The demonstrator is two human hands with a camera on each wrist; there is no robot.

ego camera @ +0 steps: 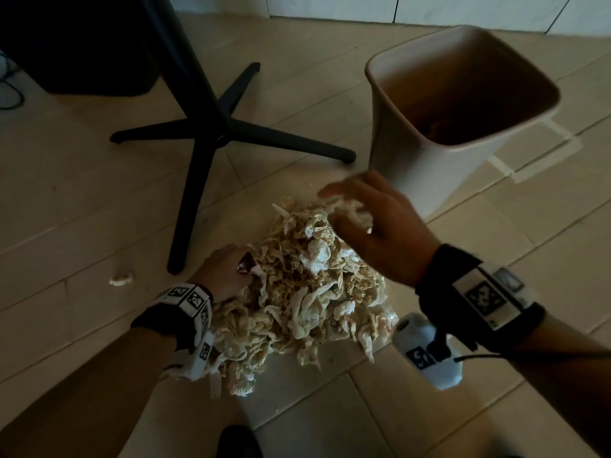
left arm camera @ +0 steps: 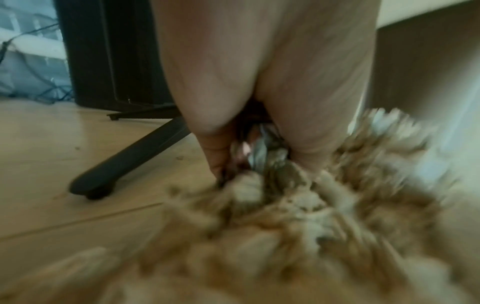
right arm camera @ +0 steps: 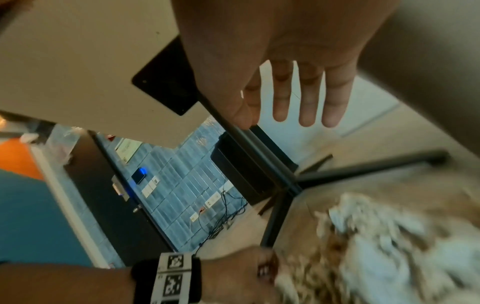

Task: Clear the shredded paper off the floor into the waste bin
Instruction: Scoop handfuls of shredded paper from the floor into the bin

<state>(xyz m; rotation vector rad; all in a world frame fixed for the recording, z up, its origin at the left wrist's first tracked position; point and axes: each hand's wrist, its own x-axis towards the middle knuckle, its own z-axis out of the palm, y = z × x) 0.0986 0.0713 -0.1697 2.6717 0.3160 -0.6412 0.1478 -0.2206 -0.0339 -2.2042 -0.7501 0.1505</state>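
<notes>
A heap of cream and white shredded paper (ego camera: 307,292) lies on the tiled floor in front of me. My left hand (ego camera: 224,269) is dug into the heap's left side, thumb and fingers curled down into the shreds (left arm camera: 285,226), with a small dark red wrapper (ego camera: 243,266) at the knuckles. My right hand (ego camera: 373,226) hovers just over the heap's far right top, fingers straight and spread (right arm camera: 306,98), holding nothing. The beige waste bin (ego camera: 413,166) stands open-mouthed beyond the right hand, tilted toward me; its inside is dark.
A black star-shaped chair base (ego camera: 211,127) stands left of the bin, one leg reaching close to the heap. A stray paper scrap (ego camera: 120,278) lies on the floor at left. A dark cabinet (ego camera: 82,44) and cables sit at back left. Tape marks (ego camera: 535,153) show right of the bin.
</notes>
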